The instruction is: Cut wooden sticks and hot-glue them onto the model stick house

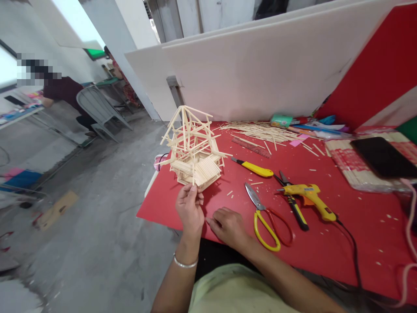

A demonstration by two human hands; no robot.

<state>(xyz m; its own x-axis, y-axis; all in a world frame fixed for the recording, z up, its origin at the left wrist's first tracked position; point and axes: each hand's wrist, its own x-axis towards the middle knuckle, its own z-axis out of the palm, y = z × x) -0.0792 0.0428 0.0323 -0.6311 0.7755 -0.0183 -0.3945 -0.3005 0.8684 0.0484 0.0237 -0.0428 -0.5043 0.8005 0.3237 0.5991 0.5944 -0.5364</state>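
A small pavilion-like model [195, 150] built of thin wooden sticks stands at the left side of the red tabletop [239, 174]. Its open frame rises to a peaked top, and flat panels of sticks close its lower front. My left hand [190, 208] pinches a thin wooden stick [193, 171] at the front of the model, thumb against fingers. Whether that stick is fixed to the model I cannot tell. My right hand [228, 226] rests near the table's front edge, fingers loosely curled in, nothing visible in them.
Right of my hands lie scissors [260, 208], a yellow utility knife [254, 168], a yellow glue gun [308, 195] with its cord, and pliers [298, 213]. Loose sticks [257, 131] and a ruler [250, 148] lie behind. A phone [386, 156] rests on packaged sticks. Another person [61, 91] sits far left.
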